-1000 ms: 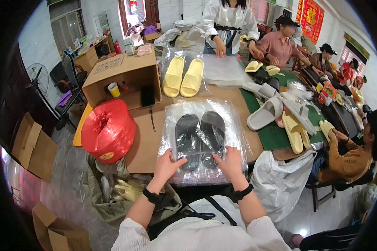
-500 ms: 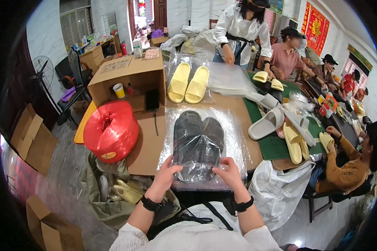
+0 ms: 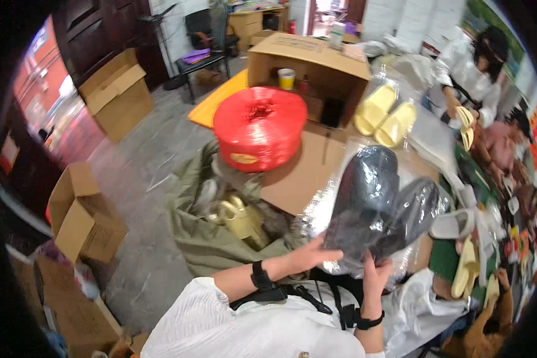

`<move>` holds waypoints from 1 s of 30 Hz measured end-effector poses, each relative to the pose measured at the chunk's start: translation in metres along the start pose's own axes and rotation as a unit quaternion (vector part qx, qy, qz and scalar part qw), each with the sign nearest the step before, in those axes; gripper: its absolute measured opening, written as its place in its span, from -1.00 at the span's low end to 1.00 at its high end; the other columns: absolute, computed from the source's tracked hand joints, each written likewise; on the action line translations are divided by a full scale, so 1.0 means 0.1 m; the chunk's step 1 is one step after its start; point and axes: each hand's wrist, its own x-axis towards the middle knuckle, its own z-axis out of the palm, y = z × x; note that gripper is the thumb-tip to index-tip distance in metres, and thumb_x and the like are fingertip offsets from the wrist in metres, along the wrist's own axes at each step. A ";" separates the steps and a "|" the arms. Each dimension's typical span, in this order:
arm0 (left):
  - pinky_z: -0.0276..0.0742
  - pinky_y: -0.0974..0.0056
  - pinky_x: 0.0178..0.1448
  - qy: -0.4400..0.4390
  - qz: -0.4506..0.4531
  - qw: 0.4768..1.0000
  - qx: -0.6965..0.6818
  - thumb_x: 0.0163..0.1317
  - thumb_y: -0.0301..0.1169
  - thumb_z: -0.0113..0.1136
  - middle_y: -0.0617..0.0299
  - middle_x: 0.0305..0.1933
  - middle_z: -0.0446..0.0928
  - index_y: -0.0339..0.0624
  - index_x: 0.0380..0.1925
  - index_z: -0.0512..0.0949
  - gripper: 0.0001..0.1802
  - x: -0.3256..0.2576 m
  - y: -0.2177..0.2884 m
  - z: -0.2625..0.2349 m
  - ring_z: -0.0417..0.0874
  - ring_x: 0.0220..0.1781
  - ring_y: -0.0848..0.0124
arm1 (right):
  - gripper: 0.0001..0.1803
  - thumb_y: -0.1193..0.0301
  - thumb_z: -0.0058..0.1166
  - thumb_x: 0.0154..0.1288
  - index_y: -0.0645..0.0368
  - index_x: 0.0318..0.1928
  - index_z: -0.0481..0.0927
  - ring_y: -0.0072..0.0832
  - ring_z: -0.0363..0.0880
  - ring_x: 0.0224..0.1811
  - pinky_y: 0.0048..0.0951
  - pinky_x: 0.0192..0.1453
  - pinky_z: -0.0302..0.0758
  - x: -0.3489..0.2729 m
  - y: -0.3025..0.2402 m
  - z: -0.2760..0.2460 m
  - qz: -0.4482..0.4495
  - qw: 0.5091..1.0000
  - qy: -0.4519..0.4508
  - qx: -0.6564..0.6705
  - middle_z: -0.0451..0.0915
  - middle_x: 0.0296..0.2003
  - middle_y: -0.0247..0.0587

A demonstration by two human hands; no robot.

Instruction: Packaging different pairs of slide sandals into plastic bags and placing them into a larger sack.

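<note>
A pair of black slippers [image 3: 371, 182] lies inside a clear plastic bag, tilted and lifted at its near edge. My left hand [image 3: 317, 255] grips the bag's near left corner, thumb on top and the other fingers hidden beneath. Close beside it, my right hand [image 3: 377, 272] pinches the near edge in the middle. Under the bag spread more clear plastic bags [image 3: 319, 215] on the table. Just left of my left hand, an olive sack [image 3: 188, 209] on the floor stands open with yellow slippers [image 3: 244, 224] in it.
A large red roll of plastic twine [image 3: 259, 128] sits at the table's left edge, before a cardboard box [image 3: 310, 48] on its side. Yellow slippers [image 3: 386, 116] lie beyond the bag. Open cartons [image 3: 89, 221] stand on the left floor. Co-workers [image 3: 474, 77] are at the right.
My view has turned left. The bagged slippers have come up off the pile and tilted, the two slippers spreading apart, and my hands have moved closer together.
</note>
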 end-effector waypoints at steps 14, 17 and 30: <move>0.44 0.23 0.24 0.310 0.037 0.920 0.237 0.11 -0.57 0.38 0.20 0.16 0.54 -0.34 0.21 0.38 -0.36 -2.18 1.45 -1.34 0.52 0.15 0.39 | -0.33 0.14 0.40 0.04 0.15 0.14 0.52 -0.04 0.54 -0.04 -0.16 0.07 0.46 -0.18 -0.06 1.22 -0.326 0.776 -0.506 -0.187 0.59 -0.09 -0.01; 0.52 0.23 0.09 0.293 -0.104 0.856 0.413 0.08 -0.53 0.37 0.15 -0.03 0.64 -0.29 0.18 0.44 -0.40 -2.26 1.88 -1.27 0.62 -0.01 0.37 | -0.55 0.23 0.32 0.11 0.11 0.00 0.59 -0.13 0.55 -0.09 -0.18 0.02 0.44 -0.34 0.33 1.52 -0.394 0.646 -0.597 -0.266 0.59 -0.19 -0.16; 0.52 -0.06 -0.18 -0.151 -0.291 0.591 0.737 -0.09 -0.44 0.18 -0.14 -0.33 0.63 -0.23 -0.09 0.55 -0.55 -0.86 0.74 -1.66 0.65 -0.21 -0.09 | -0.82 0.51 0.14 0.11 0.16 -0.22 0.60 -0.23 0.49 -0.21 -0.27 -0.10 0.39 -0.49 -0.09 1.42 -0.430 0.660 -0.615 -0.036 0.48 -0.33 -0.23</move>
